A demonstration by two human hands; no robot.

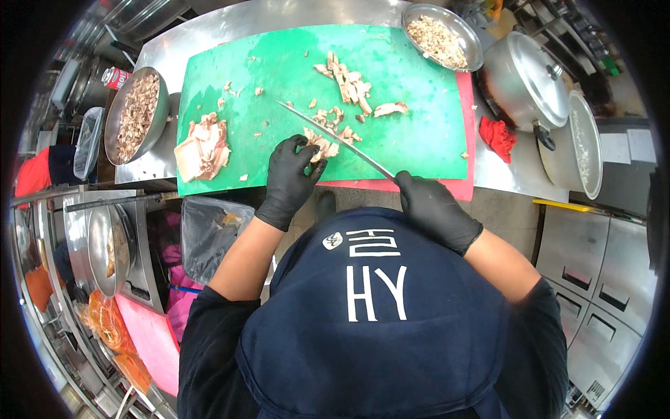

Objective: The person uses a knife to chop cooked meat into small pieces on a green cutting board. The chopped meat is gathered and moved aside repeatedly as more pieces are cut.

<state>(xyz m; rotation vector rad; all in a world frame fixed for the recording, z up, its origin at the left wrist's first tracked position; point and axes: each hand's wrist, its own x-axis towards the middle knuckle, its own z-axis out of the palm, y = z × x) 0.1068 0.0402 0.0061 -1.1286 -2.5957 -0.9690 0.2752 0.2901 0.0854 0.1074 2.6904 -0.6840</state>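
Note:
My right hand (432, 207), in a black glove, is closed around the handle of a long knife (343, 141). Its blade points up and left, low over the green cutting board (251, 68). My left hand (293, 170), also gloved in black, has its curled fingertips on a piece of cooked meat (322, 146) just below the blade; the exact grip is partly hidden. Chopped bits (331, 118) lie on the blade's far side. Meat strips (348, 84) and one separate slice (391, 108) rest farther back. A pile of pale meat slices (204, 149) sits at the board's left.
A bowl of diced meat (138, 115) stands left of the board, a bowl of chopped pieces (439, 42) at its back right corner. Right of it are a lidded pot (523, 78), a red cloth (497, 139) and a large basin (586, 152). A red board (466, 110) lies underneath.

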